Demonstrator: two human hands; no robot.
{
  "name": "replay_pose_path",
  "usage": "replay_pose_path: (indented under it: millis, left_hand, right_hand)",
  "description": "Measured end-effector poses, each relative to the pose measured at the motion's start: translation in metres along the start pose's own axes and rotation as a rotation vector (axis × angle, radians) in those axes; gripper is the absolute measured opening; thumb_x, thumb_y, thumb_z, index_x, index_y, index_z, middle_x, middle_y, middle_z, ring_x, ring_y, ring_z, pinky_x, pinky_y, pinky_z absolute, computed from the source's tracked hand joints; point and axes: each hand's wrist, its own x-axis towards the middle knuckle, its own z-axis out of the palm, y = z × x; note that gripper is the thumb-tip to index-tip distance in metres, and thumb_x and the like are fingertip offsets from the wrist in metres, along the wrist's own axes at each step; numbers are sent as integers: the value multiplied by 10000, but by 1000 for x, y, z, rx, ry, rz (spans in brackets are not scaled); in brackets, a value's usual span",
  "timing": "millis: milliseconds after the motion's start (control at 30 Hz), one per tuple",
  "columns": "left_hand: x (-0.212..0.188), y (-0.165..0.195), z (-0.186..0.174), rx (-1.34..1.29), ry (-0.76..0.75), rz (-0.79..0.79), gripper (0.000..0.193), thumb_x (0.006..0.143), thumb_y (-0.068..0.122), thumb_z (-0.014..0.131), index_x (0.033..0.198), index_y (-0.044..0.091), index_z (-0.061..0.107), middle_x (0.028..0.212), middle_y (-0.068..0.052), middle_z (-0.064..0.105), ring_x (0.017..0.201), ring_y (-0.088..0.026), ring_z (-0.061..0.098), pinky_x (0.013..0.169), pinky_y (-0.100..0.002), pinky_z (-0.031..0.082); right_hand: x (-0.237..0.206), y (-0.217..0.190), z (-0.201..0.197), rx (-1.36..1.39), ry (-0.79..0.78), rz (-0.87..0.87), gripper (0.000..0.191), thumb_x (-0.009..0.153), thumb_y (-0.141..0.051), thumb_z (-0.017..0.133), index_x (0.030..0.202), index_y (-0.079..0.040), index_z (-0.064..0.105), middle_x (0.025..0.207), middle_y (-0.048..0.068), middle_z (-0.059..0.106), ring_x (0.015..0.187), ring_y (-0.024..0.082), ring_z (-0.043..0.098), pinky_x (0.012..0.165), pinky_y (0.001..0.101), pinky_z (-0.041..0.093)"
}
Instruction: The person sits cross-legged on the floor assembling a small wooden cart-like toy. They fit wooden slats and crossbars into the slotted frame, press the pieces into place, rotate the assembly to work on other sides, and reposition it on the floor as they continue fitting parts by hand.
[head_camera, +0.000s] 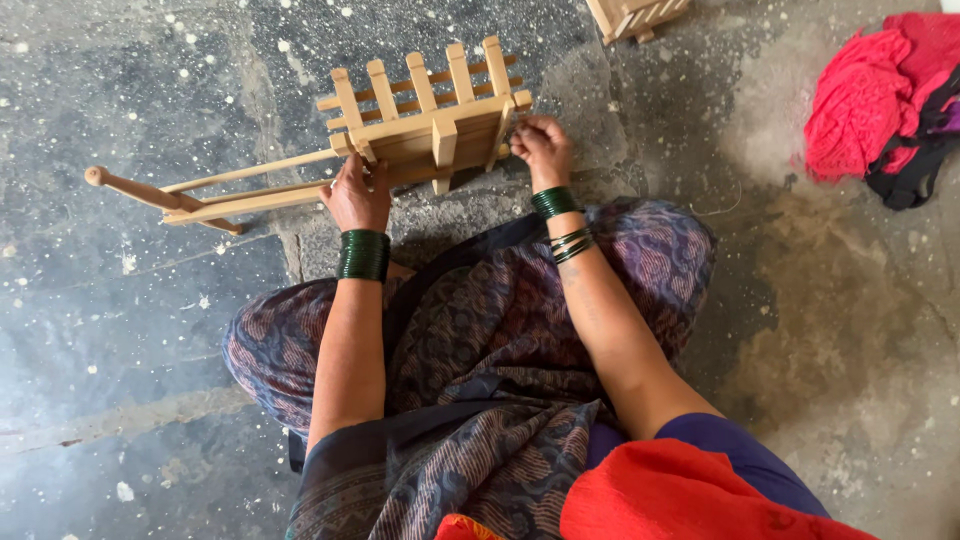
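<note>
Head view, looking down at a seated person's lap and a speckled stone floor (130, 330). Wooden cart (425, 120): a small slatted toy frame lying on its side on the floor just beyond the knees, its upright slats pointing away from the person and its long handle (190, 195) stretching toward the left edge, ending in a round knob. Left hand (357, 195): clenched on the frame's lower rail where the handle rods join it, fingers wrapped over the wood; a stack of green bangles (363, 255) sits on the wrist. Right hand (541, 148): fingers curled around the frame's right end, gripping a corner post; green bangles circle this wrist as well. Patterned purple cloth (500, 330) covers the folded legs. Red cloth (865, 100) lies bundled on the floor at upper right, well apart from the cart. Second wooden piece (640, 15), partly cut off by the top edge.
</note>
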Motion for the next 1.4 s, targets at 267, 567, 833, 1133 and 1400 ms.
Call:
replay_pose_path:
  millis: [267,567,833,1133,1400]
  left_hand:
    - [-1,3,-3,5,-25,-27,207,959,312,732,938,129,636,850,-3,741,738,-210,684,904,-450,345]
    - [1,8,-9,-19,-67,-75,211,947,307,748,940,123,647,842,-7,736,740,-212,687,947,-457,354]
    - [-1,8,-11,-16,-64,-75,242,922,305,772,938,103,638,869,-39,735,766,-263,683,935,-475,350]
    - [3,7,-5,-9,-103,-142,216,912,309,767,920,128,649,872,-19,756,747,-220,695,966,-457,341]
    - [1,6,-3,-11,-51,-117,215,898,308,778,943,130,665,886,-18,753,755,-223,693,940,-452,342]
  right_hand:
    - [-12,1,12,-18,-66,-23,61,1009,-55,658,1059,-20,662,991,90,740,847,135,718,756,305,639]
    - [-5,5,13,-192,-31,41,42,970,-8,686,982,-3,646,929,110,752,786,151,736,689,309,651]
    - [-7,1,16,-116,-42,21,281,903,3,691,1159,-73,604,889,73,728,743,131,715,647,284,622]
    - [-5,11,13,-348,-17,77,109,931,-5,696,1039,-15,694,948,95,756,788,147,747,706,311,661]
    - [-4,9,9,21,-53,68,76,972,-12,682,1047,-18,680,999,114,745,868,171,746,790,339,670]
